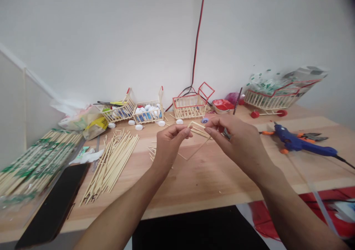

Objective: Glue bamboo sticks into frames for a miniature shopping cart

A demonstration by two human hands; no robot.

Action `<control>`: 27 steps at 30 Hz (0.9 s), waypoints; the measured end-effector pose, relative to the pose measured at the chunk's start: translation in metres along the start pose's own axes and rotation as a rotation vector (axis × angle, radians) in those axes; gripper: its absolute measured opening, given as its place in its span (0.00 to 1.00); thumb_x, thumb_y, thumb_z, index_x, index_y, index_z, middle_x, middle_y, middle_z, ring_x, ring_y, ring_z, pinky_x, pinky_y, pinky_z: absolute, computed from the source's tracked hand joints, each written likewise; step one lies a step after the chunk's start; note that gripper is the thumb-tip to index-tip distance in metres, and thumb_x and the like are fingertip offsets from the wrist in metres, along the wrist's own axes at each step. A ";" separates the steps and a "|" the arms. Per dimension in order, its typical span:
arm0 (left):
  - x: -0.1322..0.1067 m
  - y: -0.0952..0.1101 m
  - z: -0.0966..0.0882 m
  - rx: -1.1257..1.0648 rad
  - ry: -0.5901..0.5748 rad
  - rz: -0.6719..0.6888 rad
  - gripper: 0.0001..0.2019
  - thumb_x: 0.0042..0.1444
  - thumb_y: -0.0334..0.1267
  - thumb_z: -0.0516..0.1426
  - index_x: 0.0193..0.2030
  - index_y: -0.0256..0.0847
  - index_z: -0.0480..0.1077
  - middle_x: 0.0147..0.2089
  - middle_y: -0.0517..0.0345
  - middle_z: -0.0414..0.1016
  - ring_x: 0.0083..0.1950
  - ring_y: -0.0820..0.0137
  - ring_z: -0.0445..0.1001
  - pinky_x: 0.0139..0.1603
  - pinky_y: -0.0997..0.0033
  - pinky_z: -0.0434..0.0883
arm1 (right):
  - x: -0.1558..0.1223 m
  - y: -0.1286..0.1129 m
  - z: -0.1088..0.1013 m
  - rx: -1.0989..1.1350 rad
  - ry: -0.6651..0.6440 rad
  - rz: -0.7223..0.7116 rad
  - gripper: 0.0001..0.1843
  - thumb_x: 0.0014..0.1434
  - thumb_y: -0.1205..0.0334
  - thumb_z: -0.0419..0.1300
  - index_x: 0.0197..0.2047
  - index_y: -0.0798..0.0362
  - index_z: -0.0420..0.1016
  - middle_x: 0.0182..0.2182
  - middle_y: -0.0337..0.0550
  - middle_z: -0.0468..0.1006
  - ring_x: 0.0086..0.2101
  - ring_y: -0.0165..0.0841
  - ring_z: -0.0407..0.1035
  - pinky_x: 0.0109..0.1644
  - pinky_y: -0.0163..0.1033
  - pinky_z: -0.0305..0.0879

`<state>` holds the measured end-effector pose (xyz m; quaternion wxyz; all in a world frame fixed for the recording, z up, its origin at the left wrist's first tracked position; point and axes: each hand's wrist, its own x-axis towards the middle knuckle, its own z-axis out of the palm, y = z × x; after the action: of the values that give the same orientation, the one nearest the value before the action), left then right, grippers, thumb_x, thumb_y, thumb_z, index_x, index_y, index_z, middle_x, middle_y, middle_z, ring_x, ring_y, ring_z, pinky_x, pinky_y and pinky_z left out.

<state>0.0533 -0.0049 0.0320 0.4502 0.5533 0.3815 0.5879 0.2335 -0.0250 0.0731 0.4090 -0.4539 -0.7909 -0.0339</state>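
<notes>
Near edge: the bench carries a flat black slab at the left, beside a bundle of loose sticks. Packaged sticks lie farther left.

Work position: the stick frame is raised over the middle of the bench, between both hands. Left hand: grip pressed together, thumb and fingers pinching the frame at its upper left corner. Right hand: grip closed, thumb and forefinger pinching the right end. The fingers cover parts of the frame (whether its outline is fully closed cannot be told).

Handling: the frame should be very light. Each stick is likely stiff along its length but easily snapped if bent; the corners, if glued, are probably the weakest points. The surface appears dry and is unlikely to slip. Take hold of the straight bars close to a corner, with fingertip pressure only, and avoid twisting one side against the other.

Right of the hands: a blue glue gun lies on the bench, with pliers just behind it.

Far side: a red-trimmed cart stands beyond the hands, near a tray of red material. A larger cart with red wheels, loaded with clear plastic, stands to the right, in front of the wall.
</notes>
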 end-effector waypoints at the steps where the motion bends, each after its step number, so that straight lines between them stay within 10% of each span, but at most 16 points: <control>1: 0.000 0.000 0.000 0.002 0.000 0.000 0.08 0.54 0.41 0.63 0.30 0.39 0.78 0.30 0.57 0.77 0.35 0.73 0.73 0.41 0.72 0.71 | 0.000 0.000 0.000 0.001 0.001 -0.008 0.02 0.61 0.66 0.60 0.35 0.52 0.72 0.31 0.40 0.76 0.31 0.31 0.67 0.34 0.37 0.60; 27: -0.001 0.003 0.000 0.010 -0.005 -0.016 0.06 0.54 0.41 0.63 0.34 0.41 0.80 0.29 0.59 0.77 0.33 0.74 0.72 0.39 0.74 0.70 | 0.001 0.004 0.001 -0.026 -0.001 -0.055 0.05 0.62 0.64 0.59 0.33 0.52 0.72 0.34 0.42 0.78 0.38 0.35 0.71 0.40 0.40 0.62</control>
<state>0.0531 -0.0069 0.0349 0.4530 0.5541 0.3877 0.5809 0.2355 -0.0213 0.0720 0.4014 -0.4371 -0.8029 -0.0554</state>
